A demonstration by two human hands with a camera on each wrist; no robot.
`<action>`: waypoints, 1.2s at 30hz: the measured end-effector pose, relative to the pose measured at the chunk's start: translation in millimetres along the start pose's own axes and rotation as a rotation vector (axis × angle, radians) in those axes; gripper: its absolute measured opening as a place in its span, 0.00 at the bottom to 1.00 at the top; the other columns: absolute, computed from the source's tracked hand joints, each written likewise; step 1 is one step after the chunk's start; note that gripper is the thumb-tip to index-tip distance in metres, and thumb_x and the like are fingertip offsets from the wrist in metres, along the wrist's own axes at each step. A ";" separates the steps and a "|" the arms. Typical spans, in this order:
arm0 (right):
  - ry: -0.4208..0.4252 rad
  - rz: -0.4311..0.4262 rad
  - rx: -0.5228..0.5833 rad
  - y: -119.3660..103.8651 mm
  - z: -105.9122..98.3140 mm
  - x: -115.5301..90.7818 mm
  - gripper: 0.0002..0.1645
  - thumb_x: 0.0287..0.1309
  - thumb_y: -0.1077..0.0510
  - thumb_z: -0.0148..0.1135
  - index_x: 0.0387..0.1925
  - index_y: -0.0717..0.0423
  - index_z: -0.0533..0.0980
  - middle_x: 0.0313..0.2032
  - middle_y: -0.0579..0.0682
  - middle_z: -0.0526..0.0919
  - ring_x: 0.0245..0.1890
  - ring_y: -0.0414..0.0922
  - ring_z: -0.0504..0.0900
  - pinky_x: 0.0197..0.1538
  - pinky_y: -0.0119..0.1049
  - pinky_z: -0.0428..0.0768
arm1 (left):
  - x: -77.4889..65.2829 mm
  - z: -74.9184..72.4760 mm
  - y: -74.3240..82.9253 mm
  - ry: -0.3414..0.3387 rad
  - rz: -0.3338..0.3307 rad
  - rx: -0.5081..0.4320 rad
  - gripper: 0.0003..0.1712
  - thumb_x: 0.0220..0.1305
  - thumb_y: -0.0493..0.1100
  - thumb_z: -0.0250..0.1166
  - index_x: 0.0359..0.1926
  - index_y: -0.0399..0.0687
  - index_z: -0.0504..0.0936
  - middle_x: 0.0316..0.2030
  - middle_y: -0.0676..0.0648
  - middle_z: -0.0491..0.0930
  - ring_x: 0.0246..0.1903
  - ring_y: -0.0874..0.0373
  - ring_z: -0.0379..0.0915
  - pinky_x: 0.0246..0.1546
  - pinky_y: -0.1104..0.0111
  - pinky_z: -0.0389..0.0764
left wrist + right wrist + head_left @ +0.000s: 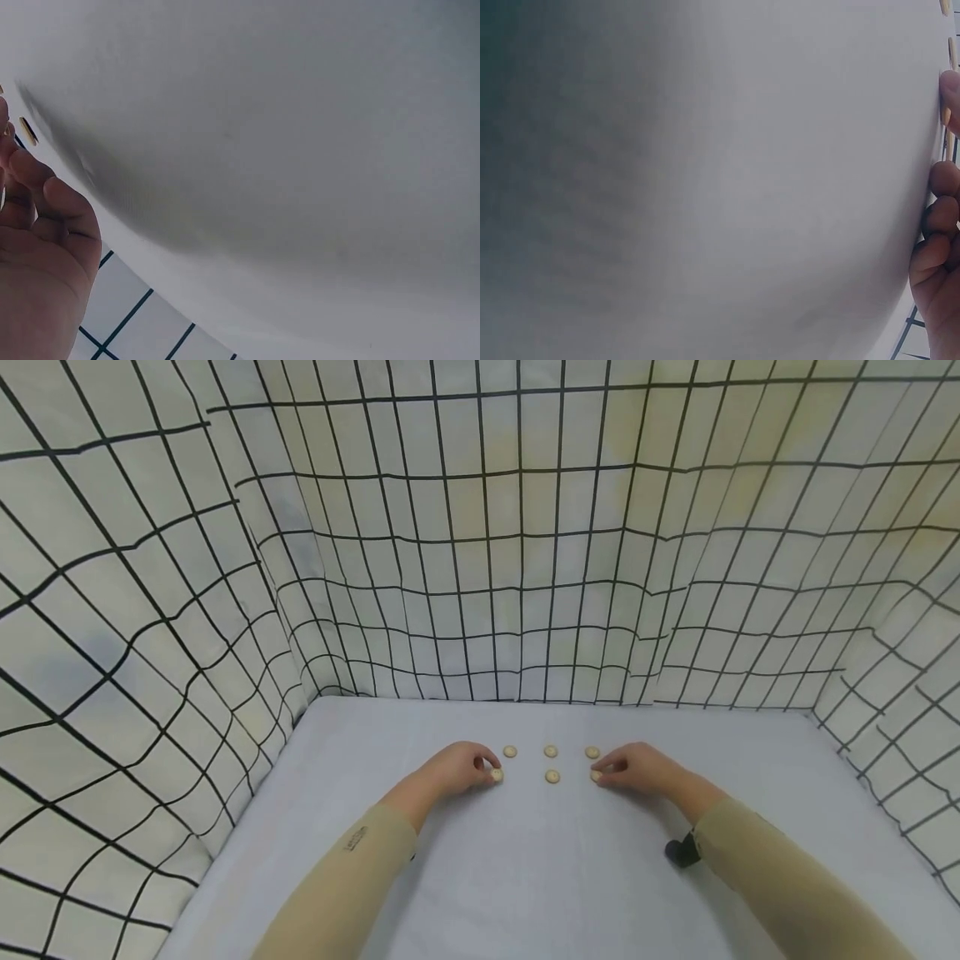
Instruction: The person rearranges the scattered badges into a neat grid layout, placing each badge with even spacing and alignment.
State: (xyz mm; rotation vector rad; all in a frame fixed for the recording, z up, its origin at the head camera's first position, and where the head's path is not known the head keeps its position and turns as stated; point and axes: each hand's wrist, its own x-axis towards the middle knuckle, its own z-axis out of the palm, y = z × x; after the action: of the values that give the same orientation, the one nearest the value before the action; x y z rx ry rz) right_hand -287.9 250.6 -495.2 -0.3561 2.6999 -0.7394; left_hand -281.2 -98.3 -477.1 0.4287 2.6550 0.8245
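Small round tan biscuit-like discs lie on the white table in two rows of three. My left hand (459, 767) pinches the front-left disc (497, 775) between thumb and forefinger, low over the table. On the other side, my right hand (637, 768) pinches the front-right disc (596, 776), partly covered by the fingertips. Between the hands sits the front-middle disc (552, 776). Behind are the back-left disc (510, 751), back-middle disc (551, 751) and back-right disc (592, 752). Both wrist views catch the hands only at the frame's edge, the discs seen nearly edge-on.
A white cloth covers the table (495, 877). Pale walls with a dark grid netting (517, 585) rise at the back and both sides. Beneath the right sleeve a black device (682, 850) shows at the wrist.
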 end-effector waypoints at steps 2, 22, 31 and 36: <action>0.005 -0.001 -0.006 0.0 -1.3 0.9 0.18 0.54 0.42 0.72 0.46 0.40 0.85 0.52 0.49 0.83 0.57 0.53 0.77 0.59 0.53 0.72 | 3.5 -1.6 1.3 0.002 -0.002 -0.001 0.11 0.62 0.46 0.71 0.46 0.57 0.86 0.31 0.52 0.75 0.29 0.59 0.69 0.31 0.66 0.70; -0.002 0.020 -0.007 2.2 0.8 5.5 0.19 0.53 0.41 0.73 0.46 0.38 0.86 0.45 0.44 0.84 0.45 0.44 0.78 0.52 0.49 0.76 | 17.2 1.3 2.1 -0.005 -0.030 0.078 0.12 0.62 0.45 0.70 0.48 0.58 0.87 0.33 0.54 0.76 0.34 0.59 0.69 0.42 0.62 0.71; 0.000 0.012 -0.005 4.8 0.4 4.8 0.19 0.54 0.42 0.73 0.48 0.39 0.86 0.42 0.43 0.83 0.41 0.43 0.76 0.49 0.46 0.76 | 15.6 2.3 5.2 -0.009 -0.027 0.064 0.14 0.61 0.45 0.71 0.49 0.57 0.87 0.33 0.53 0.76 0.35 0.59 0.69 0.42 0.63 0.71; -0.001 -0.006 0.001 6.5 0.4 3.5 0.20 0.54 0.42 0.73 0.49 0.39 0.85 0.46 0.44 0.84 0.43 0.43 0.77 0.51 0.47 0.76 | 15.4 2.7 6.3 -0.010 -0.028 0.052 0.15 0.61 0.45 0.72 0.49 0.57 0.87 0.32 0.53 0.75 0.34 0.59 0.69 0.40 0.64 0.71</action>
State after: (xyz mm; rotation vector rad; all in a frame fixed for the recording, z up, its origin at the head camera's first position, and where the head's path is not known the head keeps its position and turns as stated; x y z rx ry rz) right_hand -292.0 254.8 -499.8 -0.3645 2.6987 -0.7418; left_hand -292.9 -86.2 -478.8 0.4062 2.6720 0.7447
